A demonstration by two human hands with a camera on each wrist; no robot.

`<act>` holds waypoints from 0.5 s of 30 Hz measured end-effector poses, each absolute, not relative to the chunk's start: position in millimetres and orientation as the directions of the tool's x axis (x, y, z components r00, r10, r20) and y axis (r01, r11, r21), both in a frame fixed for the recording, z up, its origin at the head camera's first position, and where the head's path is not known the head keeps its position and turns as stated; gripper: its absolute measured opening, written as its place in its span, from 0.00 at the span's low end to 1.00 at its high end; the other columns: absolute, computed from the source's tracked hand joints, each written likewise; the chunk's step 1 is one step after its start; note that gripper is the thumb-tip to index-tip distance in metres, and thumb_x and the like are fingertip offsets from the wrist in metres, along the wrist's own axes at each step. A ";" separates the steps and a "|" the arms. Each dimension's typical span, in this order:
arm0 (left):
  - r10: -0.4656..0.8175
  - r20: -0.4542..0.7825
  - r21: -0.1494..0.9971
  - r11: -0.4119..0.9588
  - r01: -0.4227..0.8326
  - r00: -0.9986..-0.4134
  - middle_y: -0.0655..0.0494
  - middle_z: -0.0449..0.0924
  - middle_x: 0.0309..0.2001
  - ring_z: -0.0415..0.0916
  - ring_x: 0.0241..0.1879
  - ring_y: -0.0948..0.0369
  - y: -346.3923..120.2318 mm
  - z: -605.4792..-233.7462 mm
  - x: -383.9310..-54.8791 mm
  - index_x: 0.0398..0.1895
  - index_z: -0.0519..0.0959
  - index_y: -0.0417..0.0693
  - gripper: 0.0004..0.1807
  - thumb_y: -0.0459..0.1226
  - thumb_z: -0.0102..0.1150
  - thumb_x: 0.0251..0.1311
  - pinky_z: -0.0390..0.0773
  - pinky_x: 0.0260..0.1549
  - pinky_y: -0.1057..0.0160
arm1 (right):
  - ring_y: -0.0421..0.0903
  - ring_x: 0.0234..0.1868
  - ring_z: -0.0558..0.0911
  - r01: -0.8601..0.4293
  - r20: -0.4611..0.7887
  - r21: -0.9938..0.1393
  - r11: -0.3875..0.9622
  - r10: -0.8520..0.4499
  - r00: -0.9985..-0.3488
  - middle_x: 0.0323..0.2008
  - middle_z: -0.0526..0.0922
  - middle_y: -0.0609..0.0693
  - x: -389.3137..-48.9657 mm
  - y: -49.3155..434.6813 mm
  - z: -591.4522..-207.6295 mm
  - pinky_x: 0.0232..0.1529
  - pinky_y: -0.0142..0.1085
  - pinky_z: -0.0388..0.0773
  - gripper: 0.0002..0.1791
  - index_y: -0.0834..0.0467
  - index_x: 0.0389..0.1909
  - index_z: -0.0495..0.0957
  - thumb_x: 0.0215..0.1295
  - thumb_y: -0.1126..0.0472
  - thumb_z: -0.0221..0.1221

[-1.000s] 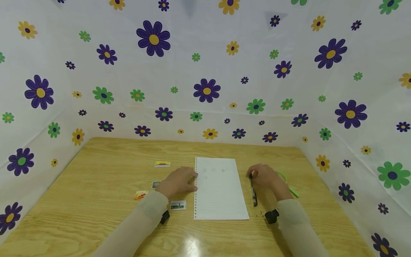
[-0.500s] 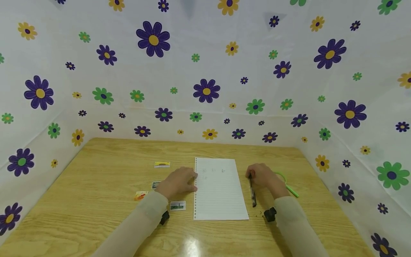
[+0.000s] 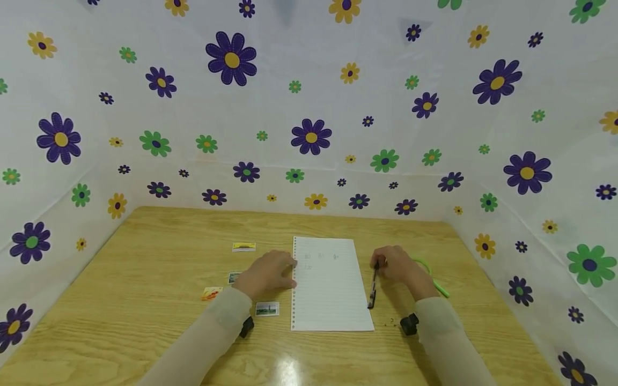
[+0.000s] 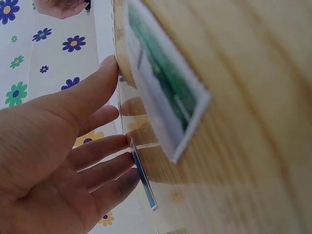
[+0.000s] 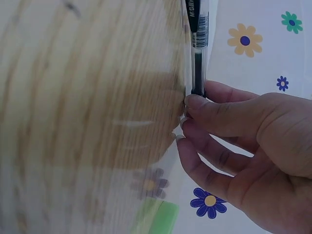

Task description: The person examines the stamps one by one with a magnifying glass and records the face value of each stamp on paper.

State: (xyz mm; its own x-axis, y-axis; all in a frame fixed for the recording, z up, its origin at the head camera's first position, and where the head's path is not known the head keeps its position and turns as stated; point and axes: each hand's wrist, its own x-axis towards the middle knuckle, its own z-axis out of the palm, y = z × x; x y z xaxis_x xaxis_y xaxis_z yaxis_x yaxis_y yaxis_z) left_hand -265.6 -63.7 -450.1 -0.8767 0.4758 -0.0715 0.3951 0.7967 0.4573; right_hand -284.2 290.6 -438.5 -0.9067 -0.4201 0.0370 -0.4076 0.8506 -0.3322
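A sheet of lined paper (image 3: 330, 295), punched with holes down its left side, lies on the wooden table with faint handwritten numbers near its top. My left hand (image 3: 265, 276) rests beside it, fingers extended, thumb and fingertips at the punched edge. On the other side, my right hand (image 3: 398, 264) pinches a clear pen with black parts (image 3: 373, 289) between thumb and fingers near one end. The pen's other end points toward me, at the paper's right edge. In the right wrist view, the thumb (image 5: 219, 109) presses against the pen's dark grip (image 5: 198, 90).
Around my left hand lie several small postage stamps: a yellow one (image 3: 243, 247), a red-orange one (image 3: 212, 293) and a green landscape one (image 3: 267, 309) among them. A green ring-shaped thing with a handle (image 3: 441, 289) is partly behind my right arm. Flowered cloth (image 3: 309, 177) encloses the table.
The pen's near end has swung left, from the bare table to the paper's right edge. My right hand has barely shifted, and my left hand stays in place.
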 end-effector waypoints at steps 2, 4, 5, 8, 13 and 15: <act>0.474 -0.073 0.459 0.797 0.393 -0.877 0.49 0.78 0.67 0.70 0.71 0.47 -63.9 -451.3 -264.7 0.64 0.80 0.45 0.29 0.45 0.73 0.61 0.69 0.73 0.45 | 0.44 0.33 0.78 -0.398 0.041 -0.355 0.846 -0.411 -0.911 0.29 0.83 0.52 -282.5 291.8 -439.5 0.40 0.42 0.79 0.11 0.59 0.33 0.84 0.57 0.78 0.66; 0.474 -0.075 0.462 0.796 0.391 -0.877 0.49 0.78 0.67 0.70 0.71 0.47 -64.1 -452.3 -263.7 0.64 0.80 0.46 0.29 0.45 0.72 0.62 0.68 0.73 0.46 | 0.46 0.34 0.80 -0.388 0.052 -0.375 0.842 -0.399 -0.915 0.31 0.84 0.53 -280.5 293.2 -440.5 0.41 0.44 0.81 0.11 0.59 0.33 0.84 0.58 0.78 0.66; 0.477 -0.076 0.459 0.796 0.394 -0.876 0.49 0.78 0.67 0.70 0.71 0.47 -64.2 -452.6 -263.5 0.65 0.80 0.46 0.29 0.45 0.72 0.62 0.69 0.73 0.46 | 0.46 0.35 0.80 -0.377 0.053 -0.384 0.843 -0.387 -0.920 0.31 0.84 0.54 -279.8 293.9 -440.7 0.42 0.45 0.81 0.11 0.59 0.34 0.84 0.58 0.78 0.65; 0.474 -0.072 0.461 0.796 0.392 -0.878 0.49 0.78 0.68 0.70 0.71 0.47 -64.1 -452.3 -263.9 0.65 0.79 0.46 0.29 0.45 0.72 0.62 0.68 0.73 0.46 | 0.47 0.36 0.81 -0.366 0.064 -0.389 0.846 -0.371 -0.926 0.32 0.84 0.54 -279.5 295.6 -440.8 0.42 0.46 0.82 0.13 0.59 0.33 0.84 0.59 0.80 0.63; 0.465 -0.070 0.466 0.797 0.383 -0.882 0.49 0.78 0.68 0.69 0.72 0.46 -63.7 -449.1 -264.1 0.65 0.79 0.45 0.29 0.44 0.72 0.62 0.68 0.73 0.46 | 0.46 0.34 0.79 -0.390 0.067 -0.363 0.846 -0.394 -0.917 0.30 0.83 0.55 -281.9 293.9 -439.4 0.41 0.45 0.81 0.13 0.59 0.33 0.84 0.57 0.80 0.62; 0.466 -0.073 0.466 0.798 0.383 -0.882 0.49 0.77 0.68 0.69 0.72 0.47 -63.3 -448.1 -264.2 0.65 0.79 0.45 0.29 0.44 0.72 0.62 0.68 0.74 0.46 | 0.45 0.33 0.78 -0.402 0.056 -0.349 0.847 -0.409 -0.911 0.30 0.83 0.55 -282.0 292.8 -438.6 0.40 0.44 0.80 0.13 0.60 0.34 0.84 0.57 0.81 0.61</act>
State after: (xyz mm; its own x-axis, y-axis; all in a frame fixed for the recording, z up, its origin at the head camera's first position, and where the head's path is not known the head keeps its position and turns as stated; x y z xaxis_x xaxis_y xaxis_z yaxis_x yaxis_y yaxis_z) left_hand -264.2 -63.3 -448.1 -0.8820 0.4656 -0.0725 0.3828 0.7977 0.4659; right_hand -282.0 292.8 -438.6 -0.9108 -0.4091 0.0560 -0.4017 0.8465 -0.3493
